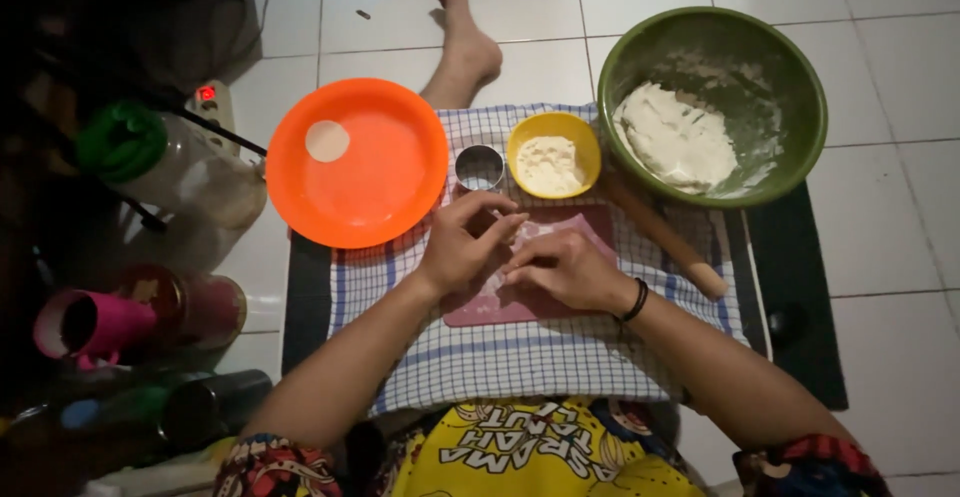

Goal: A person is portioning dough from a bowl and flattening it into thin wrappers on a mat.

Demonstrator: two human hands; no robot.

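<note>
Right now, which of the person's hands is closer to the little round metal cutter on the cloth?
The left hand. Its fingertips sit just below the metal cutter, close to it. The right hand rests lower and further right, on the pink board.

An orange plate [357,162] bearing one pale dough disc [327,141] sits on the checked cloth's [520,357] far left corner, with a round metal cutter [479,167] and a yellow flour bowl [553,154] along the far edge. A green bowl [712,107] of dough occupies the far right corner, a wooden rolling pin [665,240] just beside it; jars and cups [140,317] stand on the tiled floor [890,217] off the left edge.
</note>
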